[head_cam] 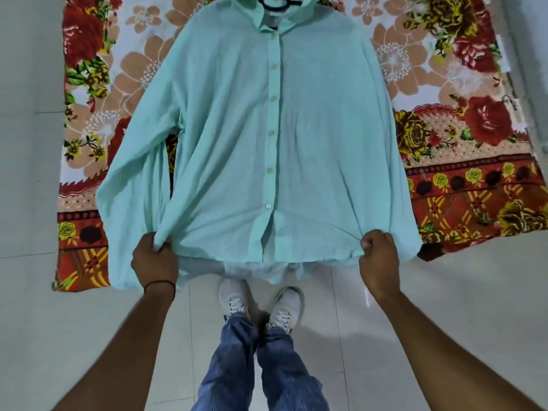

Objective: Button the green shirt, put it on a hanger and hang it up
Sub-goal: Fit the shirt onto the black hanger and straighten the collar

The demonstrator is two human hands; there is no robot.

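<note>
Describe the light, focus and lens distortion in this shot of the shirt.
Head view: soft, even light, with no harsh glare on the green shirt and only a small shadow on the floor between the shoes. Head view: wide-angle distortion bows the blanket edges and stretches the forearms, and the hanger is cut by the top edge. Head view: the shirt's buttons look sharp.

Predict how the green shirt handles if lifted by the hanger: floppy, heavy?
Likely floppy: wrinkles radiate across the green shirt from the left hand and right hand gripping its hem. Probably light: the fabric looks thin. Its front looks buttoned, so it likely won't slip off the hanger.
</note>
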